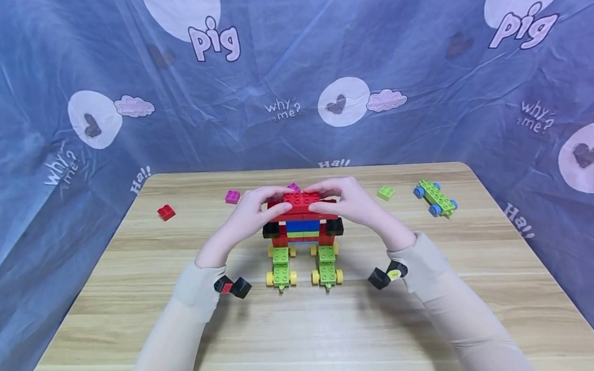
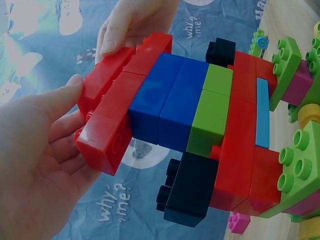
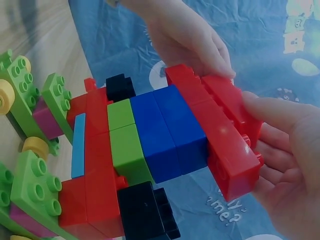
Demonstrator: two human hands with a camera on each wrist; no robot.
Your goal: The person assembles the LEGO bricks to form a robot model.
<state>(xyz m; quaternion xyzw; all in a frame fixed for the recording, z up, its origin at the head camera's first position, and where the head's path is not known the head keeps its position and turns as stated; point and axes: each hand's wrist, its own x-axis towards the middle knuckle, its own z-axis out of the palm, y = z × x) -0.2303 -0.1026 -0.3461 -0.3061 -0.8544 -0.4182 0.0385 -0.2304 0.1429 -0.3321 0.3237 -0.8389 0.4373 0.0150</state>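
A toy-brick build stands at the table's middle, its top a red brick on a row of red bricks. My left hand grips the top brick's left end, thumb on the near side. From the other end my right hand holds the same brick between thumb and fingers. Beneath are blue bricks, lime bricks, black bricks at the sides and a lower red layer. Two lime wheeled bases with yellow wheels carry it. The fingers' far sides are partly hidden.
Behind the build lie a loose red brick, a magenta brick, another magenta brick and a lime brick. A lime wheeled base with blue wheels is at the back right. Blue printed cloth hangs behind the table.
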